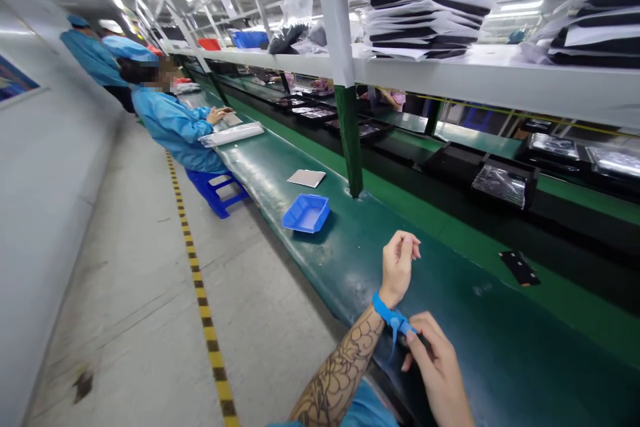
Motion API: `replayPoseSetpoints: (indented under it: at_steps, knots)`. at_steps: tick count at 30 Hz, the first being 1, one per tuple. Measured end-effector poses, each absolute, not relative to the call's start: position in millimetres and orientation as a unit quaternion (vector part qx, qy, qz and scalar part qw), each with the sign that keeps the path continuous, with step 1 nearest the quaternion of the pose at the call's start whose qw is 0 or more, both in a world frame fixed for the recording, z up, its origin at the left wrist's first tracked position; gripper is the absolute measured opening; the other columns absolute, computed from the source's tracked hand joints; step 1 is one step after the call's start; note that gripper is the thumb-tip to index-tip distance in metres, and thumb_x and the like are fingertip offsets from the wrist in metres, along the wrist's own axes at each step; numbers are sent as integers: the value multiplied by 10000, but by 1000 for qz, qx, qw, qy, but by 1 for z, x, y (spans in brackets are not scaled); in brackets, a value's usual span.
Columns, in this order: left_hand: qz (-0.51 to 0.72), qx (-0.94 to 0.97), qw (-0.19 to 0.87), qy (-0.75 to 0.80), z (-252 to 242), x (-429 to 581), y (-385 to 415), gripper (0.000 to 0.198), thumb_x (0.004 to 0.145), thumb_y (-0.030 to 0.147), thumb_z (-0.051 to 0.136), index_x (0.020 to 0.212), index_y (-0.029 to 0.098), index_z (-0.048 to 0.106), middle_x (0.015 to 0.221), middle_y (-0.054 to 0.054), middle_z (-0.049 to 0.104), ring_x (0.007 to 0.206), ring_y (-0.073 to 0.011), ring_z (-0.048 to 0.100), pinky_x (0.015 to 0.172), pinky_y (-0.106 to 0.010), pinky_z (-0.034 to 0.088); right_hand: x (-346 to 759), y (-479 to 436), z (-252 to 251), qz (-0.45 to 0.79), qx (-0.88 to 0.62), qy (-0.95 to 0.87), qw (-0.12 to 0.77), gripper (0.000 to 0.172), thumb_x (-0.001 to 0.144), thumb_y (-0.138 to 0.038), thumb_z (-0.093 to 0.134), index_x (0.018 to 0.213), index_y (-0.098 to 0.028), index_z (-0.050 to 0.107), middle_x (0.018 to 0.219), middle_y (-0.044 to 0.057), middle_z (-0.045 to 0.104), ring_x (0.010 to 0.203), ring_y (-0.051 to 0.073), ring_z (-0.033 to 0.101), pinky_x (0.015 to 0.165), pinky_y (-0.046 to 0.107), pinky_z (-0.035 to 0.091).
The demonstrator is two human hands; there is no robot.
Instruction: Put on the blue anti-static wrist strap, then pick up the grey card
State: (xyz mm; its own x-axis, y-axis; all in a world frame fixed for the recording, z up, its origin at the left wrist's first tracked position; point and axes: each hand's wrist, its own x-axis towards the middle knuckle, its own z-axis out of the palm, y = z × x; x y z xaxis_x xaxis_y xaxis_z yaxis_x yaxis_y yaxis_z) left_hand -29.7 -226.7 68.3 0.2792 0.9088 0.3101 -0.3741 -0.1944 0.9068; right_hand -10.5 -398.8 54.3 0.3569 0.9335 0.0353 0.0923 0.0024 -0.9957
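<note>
A blue fabric wrist strap [393, 313], likely antistatic, circles the wrist of my tattooed left forearm, with its loose tail hanging below. My right hand [436, 367] pinches that strap near the tail between thumb and fingers. My left hand [399, 267] is raised above the green bench mat [480, 340], its fingers curled together around nothing. A blue plastic tray [306, 212] and a flat grey sheet [306, 178] lie on the mat beyond my hands. To the right, a small black piece [520, 268] lies on the mat.
A co-worker in a blue smock [173, 123] sits at the bench on a blue stool [215, 190]. Overhead, a white shelf [475, 73] holds stacks of black items. Black trays line the far side. Yellow-and-black tape [205, 313] marks the floor to my left.
</note>
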Motion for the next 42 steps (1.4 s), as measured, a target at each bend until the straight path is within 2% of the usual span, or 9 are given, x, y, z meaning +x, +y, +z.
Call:
replayPoseSetpoints:
  at_steps: [7, 12, 16, 19, 22, 27, 32, 36, 42]
  knots:
    - [566, 554, 602, 101, 176, 1, -205, 405, 1066, 557, 602, 937, 181, 675, 726, -4, 609, 665, -130, 541, 656, -262, 443, 17, -394, 143, 317, -589, -470, 576, 422, 1075, -513, 600, 801, -217, 723, 1038, 97, 611, 776, 187, 634, 583, 251, 529]
    - [576, 478, 655, 105, 208, 17, -194, 368, 1047, 519, 612, 897, 183, 625, 703, 16, 553, 624, -109, 493, 599, -233, 397, 28, -390, 164, 299, -590, -442, 606, 408, 1047, -511, 672, 786, -205, 741, 1063, 100, 670, 915, 219, 678, 733, 268, 565]
    - [612, 516, 588, 116, 215, 24, -200, 345, 1084, 468, 546, 898, 187, 621, 696, 16, 555, 628, -108, 499, 607, -229, 418, 45, -385, 158, 349, -587, -391, 617, 299, 976, -520, 780, 967, -221, 800, 1250, 96, 692, 943, 219, 711, 893, 318, 610]
    - [635, 580, 502, 89, 220, 26, -211, 327, 1108, 433, 488, 947, 196, 644, 730, 11, 600, 647, -114, 548, 653, -241, 473, 57, -382, 158, 346, -600, -359, 625, 324, 885, -532, 873, 903, -220, 788, 1266, 91, 710, 1094, 253, 703, 973, 305, 594]
    - [644, 646, 399, 94, 223, 28, -220, 314, 1108, 396, 470, 959, 199, 664, 791, -6, 667, 681, -126, 600, 713, -259, 524, 65, -383, 164, 354, -622, -318, 622, 401, 797, -582, 923, 814, -213, 766, 1215, 100, 736, 1145, 289, 695, 1009, 331, 593]
    - [633, 716, 280, 86, 222, 35, -229, 298, 1106, 303, 445, 975, 180, 683, 884, -52, 733, 775, -158, 680, 814, -287, 587, 75, -387, 170, 403, -625, -274, 610, 457, 710, -614, 966, 828, -212, 784, 1125, 109, 752, 1117, 327, 710, 1133, 463, 558]
    - [553, 809, 186, 71, 213, 36, -229, 263, 1096, 247, 459, 1014, 174, 698, 887, -54, 749, 847, -184, 714, 877, -325, 593, 73, -387, 158, 434, -590, -270, 625, 396, 759, -549, 968, 825, -213, 769, 1033, 83, 742, 1066, 274, 701, 1159, 449, 534]
    - [524, 837, 150, 51, 181, 38, -221, 229, 1076, 245, 492, 981, 170, 686, 797, -23, 712, 767, -182, 671, 804, -327, 558, 65, -389, 134, 474, -539, -253, 649, 382, 806, -536, 944, 803, -208, 746, 1013, 83, 737, 1086, 266, 693, 1170, 443, 519]
    - [463, 865, 174, 86, 134, 45, -222, 178, 1038, 232, 535, 965, 176, 688, 751, -6, 681, 732, -171, 663, 776, -301, 544, 65, -388, 87, 500, -513, -251, 651, 370, 879, -544, 880, 825, -202, 752, 1157, 99, 735, 1188, 285, 660, 1214, 457, 480]
